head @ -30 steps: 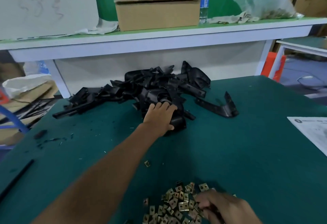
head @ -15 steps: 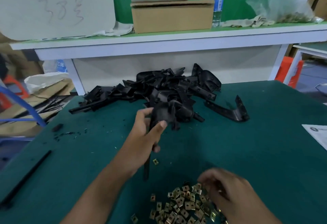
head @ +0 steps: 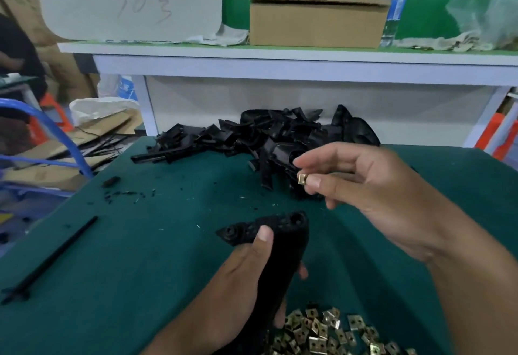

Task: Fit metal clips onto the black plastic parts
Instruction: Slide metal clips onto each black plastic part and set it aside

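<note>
My left hand grips a long black plastic part low in the middle of the view, thumb pressed on its upper end where two round holes show. Above and to the right, my right hand pinches one small brass-coloured metal clip between thumb and fingers, held in the air a little above the part's top end. A heap of loose metal clips lies on the green mat at the bottom. A pile of black plastic parts sits at the far edge of the mat, partly hidden behind my right hand.
A thin black strip lies on the green table at the left, with small black scraps near it. Behind stands a white shelf holding a cardboard box, a water bottle and a plastic bag.
My left hand pulled a black part out of the pile and brought it near. My right hand rose from the clip heap with one clip pinched in its fingers.
</note>
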Motion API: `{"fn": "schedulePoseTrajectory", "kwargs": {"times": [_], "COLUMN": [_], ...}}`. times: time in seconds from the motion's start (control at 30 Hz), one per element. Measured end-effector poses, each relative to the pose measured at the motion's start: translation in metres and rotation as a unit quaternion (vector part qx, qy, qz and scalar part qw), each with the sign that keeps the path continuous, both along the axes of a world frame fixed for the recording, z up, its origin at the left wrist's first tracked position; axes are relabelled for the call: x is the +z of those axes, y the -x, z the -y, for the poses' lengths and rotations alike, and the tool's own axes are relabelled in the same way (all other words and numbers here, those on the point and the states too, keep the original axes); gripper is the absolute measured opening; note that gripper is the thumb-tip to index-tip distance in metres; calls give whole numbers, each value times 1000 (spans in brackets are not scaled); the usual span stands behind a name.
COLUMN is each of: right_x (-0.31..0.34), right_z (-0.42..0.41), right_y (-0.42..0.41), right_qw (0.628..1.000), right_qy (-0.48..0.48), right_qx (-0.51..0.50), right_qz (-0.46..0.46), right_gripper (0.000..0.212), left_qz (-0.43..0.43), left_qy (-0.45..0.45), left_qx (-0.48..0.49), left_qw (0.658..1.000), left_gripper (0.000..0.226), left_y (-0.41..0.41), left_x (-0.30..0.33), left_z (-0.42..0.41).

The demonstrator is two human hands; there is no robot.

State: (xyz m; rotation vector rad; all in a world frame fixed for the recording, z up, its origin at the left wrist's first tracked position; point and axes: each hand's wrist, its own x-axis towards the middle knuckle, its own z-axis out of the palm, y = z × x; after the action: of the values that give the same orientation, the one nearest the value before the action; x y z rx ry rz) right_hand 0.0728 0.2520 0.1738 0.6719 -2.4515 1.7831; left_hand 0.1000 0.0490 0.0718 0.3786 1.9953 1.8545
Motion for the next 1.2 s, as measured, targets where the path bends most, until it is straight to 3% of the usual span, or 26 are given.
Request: {"fn": "schedulePoseTrajectory", "kwargs": {"times": [0.17, 0.3, 0.43, 0.6, 0.83, 1.2], "right_x": [-4, -8, -10, -10, -11, -11], "right_z": [0, 3, 6, 2, 2, 25], "right_y": [4, -1, -4, -1, -2, -15], "right_qw": [999, 990, 985, 988, 989, 979], "right_qy": [-18, -103, -125, -103, -102, -170], "right_qx": [45, 92, 105, 89, 86, 90], "right_qz": [21, 27, 51, 70, 61, 60], "right_gripper": [20, 24, 16, 11, 15, 6], "left_qz": [-108, -170, -195, -236, -281, -409], "left_qy": [40, 66, 39, 62, 135, 183], "left_qx": [43, 37, 23, 45, 51, 57], "left_qw": [992, 983, 980, 969, 949, 892], "left_gripper": [77, 79, 75, 50, 53, 31], "left_y": [-6, -10, -17, -10, -8, -18], "left_x": [-2, -3, -1, -3, -9, -2], "left_z": [1, -2, -4, -1, 8, 9]}}
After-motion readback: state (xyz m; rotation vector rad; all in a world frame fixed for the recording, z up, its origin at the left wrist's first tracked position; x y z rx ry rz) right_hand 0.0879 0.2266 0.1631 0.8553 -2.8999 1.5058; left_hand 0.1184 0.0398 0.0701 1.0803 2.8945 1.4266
